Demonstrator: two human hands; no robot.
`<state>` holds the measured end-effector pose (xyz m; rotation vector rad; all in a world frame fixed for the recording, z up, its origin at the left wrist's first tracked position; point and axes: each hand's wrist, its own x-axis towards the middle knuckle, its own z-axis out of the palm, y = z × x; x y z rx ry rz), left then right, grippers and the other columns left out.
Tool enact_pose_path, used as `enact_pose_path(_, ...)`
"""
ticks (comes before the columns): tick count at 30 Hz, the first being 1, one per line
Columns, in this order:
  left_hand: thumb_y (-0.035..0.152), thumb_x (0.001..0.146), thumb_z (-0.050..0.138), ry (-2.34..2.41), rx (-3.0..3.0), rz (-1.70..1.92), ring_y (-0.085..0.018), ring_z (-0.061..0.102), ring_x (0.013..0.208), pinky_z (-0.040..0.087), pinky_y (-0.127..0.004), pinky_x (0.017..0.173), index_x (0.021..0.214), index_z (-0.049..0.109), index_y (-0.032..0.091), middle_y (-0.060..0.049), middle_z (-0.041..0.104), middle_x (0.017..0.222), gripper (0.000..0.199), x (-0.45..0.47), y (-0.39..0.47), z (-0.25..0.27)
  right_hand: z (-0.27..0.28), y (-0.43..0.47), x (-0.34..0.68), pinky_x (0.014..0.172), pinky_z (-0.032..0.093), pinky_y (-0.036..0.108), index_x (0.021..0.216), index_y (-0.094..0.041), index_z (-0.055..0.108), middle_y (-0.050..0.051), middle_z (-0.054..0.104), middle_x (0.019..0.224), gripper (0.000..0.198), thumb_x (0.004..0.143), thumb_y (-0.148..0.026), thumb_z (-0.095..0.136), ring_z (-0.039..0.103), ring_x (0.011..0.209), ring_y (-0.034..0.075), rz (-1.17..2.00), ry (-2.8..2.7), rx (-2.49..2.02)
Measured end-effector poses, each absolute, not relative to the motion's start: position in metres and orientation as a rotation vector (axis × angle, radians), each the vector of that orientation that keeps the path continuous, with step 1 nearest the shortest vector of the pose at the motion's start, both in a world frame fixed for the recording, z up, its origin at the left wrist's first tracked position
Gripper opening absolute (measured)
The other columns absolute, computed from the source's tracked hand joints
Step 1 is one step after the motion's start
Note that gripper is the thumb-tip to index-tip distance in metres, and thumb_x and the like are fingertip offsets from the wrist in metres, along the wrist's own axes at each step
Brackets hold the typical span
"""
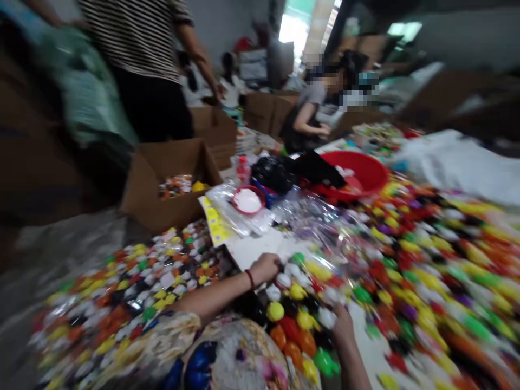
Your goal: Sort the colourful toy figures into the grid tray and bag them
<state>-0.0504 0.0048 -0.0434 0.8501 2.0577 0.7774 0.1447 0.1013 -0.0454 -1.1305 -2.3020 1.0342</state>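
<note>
Hands [265,267] [343,324]: two, cannot tell fingers' closure | colourful pieces [275,311]: many | red basin [371,172]: one

Too blurred to read any words, numbers or signs, even on the yellow-and-white sheet [217,223] or the small red bottle [242,170].

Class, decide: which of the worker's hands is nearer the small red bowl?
Left. The left hand is below the small red bowl in view; the right hand is farther off, lower and further right.
</note>
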Motion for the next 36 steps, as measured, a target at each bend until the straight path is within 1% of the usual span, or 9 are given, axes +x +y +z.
enact_pose_path(2, 0.015, 0.077, 0.049, 1.996, 0.963, 0.719, -0.018, 0.061, 0.082, 0.045, -0.025, 0.069, 0.082, 0.071, 0.016, -0.003, 0.07, 0.08, 0.023, -0.053, -0.003, -0.048, -0.045, 0.093, 0.175, 0.055, 0.049, 0.032, 0.063, -0.023, 0.059, 0.003, 0.068, 0.061, 0.021, 0.069, -0.043, 0.06, 0.064, 0.062, 0.025, 1.093, -2.21, -1.324)
enact_pose_path(5, 0.013, 0.075, 0.051, 1.925, 1.105, 0.652, -0.018, 0.062, 0.079, 0.044, -0.025, 0.069, 0.076, 0.068, 0.017, -0.001, 0.069, 0.075, 0.018, -0.058, -0.014, -0.048, -0.045, 0.083, 0.185, 0.055, 0.045, 0.029, 0.064, -0.024, 0.055, 0.001, 0.063, 0.056, 0.024, 0.07, -0.047, 0.053, 0.059, 0.056, 0.021, 1.088, -2.095, -1.412)
enact_pose_path(10, 0.024, 0.084, 0.051, 2.1, 1.279, 0.906, -0.018, 0.064, 0.077, 0.046, -0.028, 0.071, 0.104, 0.06, 0.019, -0.003, 0.068, 0.083, 0.023, -0.058, -0.022, -0.038, -0.035, 0.08, 0.172, 0.062, 0.048, 0.031, 0.083, -0.023, 0.056, 0.005, 0.066, 0.07, 0.031, 0.08, -0.053, 0.044, 0.061, 0.062, 0.02, 0.892, -1.905, -1.362)
enact_pose_path(13, 0.033, 0.09, 0.044, 2.164, 1.423, 1.04, -0.018, 0.062, 0.072, 0.046, -0.028, 0.068, 0.092, 0.057, 0.021, -0.002, 0.064, 0.078, 0.017, -0.057, -0.018, -0.031, -0.028, 0.081, 0.171, 0.064, 0.049, 0.031, 0.087, -0.023, 0.056, 0.005, 0.065, 0.071, 0.031, 0.085, -0.049, 0.041, 0.06, 0.063, 0.02, 0.811, -1.952, -1.308)
enact_pose_path(17, 0.034, 0.094, 0.038, 2.119, 1.667, 1.065, -0.015, 0.055, 0.063, 0.045, -0.026, 0.065, 0.076, 0.051, 0.022, 0.0, 0.056, 0.066, 0.025, -0.058, -0.019, -0.021, -0.023, 0.075, 0.179, 0.06, 0.046, 0.027, 0.078, -0.024, 0.052, 0.001, 0.059, 0.065, 0.028, 0.092, -0.043, 0.038, 0.056, 0.059, 0.016, 0.688, -2.112, -1.207)
enact_pose_path(20, 0.031, 0.095, 0.037, 2.008, 1.854, 1.034, -0.015, 0.052, 0.065, 0.044, -0.026, 0.066, 0.074, 0.05, 0.021, 0.0, 0.055, 0.067, 0.026, -0.063, -0.027, -0.013, -0.019, 0.065, 0.19, 0.061, 0.047, 0.025, 0.078, -0.024, 0.052, 0.001, 0.058, 0.067, 0.024, 0.096, -0.034, 0.039, 0.057, 0.061, 0.016, 0.627, -2.196, -1.068)
enact_pose_path(24, 0.029, 0.095, 0.036, 1.834, 1.991, 0.935, -0.014, 0.051, 0.066, 0.043, -0.026, 0.065, 0.075, 0.05, 0.021, 0.0, 0.054, 0.069, 0.026, -0.071, -0.039, -0.005, -0.012, 0.051, 0.204, 0.062, 0.051, 0.026, 0.088, -0.023, 0.055, 0.003, 0.063, 0.075, 0.018, 0.097, -0.023, 0.04, 0.063, 0.067, 0.017, 0.651, -2.297, -0.927)
enact_pose_path(30, 0.034, 0.094, 0.038, 1.767, 1.677, 0.956, -0.011, 0.051, 0.059, 0.043, -0.023, 0.059, 0.076, 0.046, 0.022, 0.003, 0.051, 0.066, 0.023, -0.062, -0.057, -0.004, -0.009, 0.032, 0.215, 0.065, 0.056, 0.03, 0.098, -0.023, 0.054, 0.006, 0.065, 0.084, 0.017, 0.095, -0.016, 0.039, 0.066, 0.074, 0.019, 0.678, -2.361, -0.85)
enact_pose_path(36, 0.049, 0.094, 0.039, 1.623, 1.099, 1.126, -0.012, 0.057, 0.052, 0.046, -0.023, 0.051, 0.083, 0.045, 0.022, 0.004, 0.057, 0.059, 0.03, -0.036, -0.071, -0.013, -0.009, 0.029, 0.214, 0.073, 0.057, 0.029, 0.091, -0.023, 0.053, 0.006, 0.065, 0.088, 0.016, 0.096, -0.017, 0.039, 0.066, 0.081, 0.018, 0.714, -2.311, -0.843)
